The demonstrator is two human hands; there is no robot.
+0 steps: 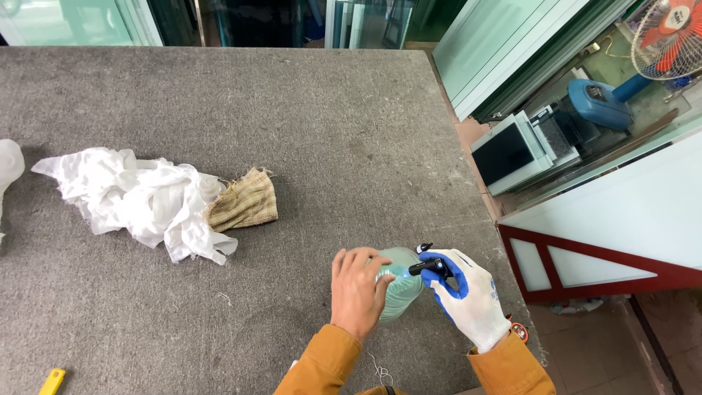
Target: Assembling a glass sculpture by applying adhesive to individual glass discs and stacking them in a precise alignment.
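Looks like a glass workshop to me, the kind that cuts and fits panes. The giveaway is the big grey felt-covered worktable (292, 117), the padded kind meant for laying sheets flat. Right of the table, tall greenish glass sheets (512, 51) lean stacked on edge, and more glazing panels stand beyond its far edge. Down past the table's right side there's a pile of smaller framed panes (515, 150), a blue machine (596, 102) and a red-bladed floor fan (669, 36) on a bare concrete floor. On the table's left part sit crumpled white rags (139, 197) and a burlap scrap (245, 203). Not a home or office.
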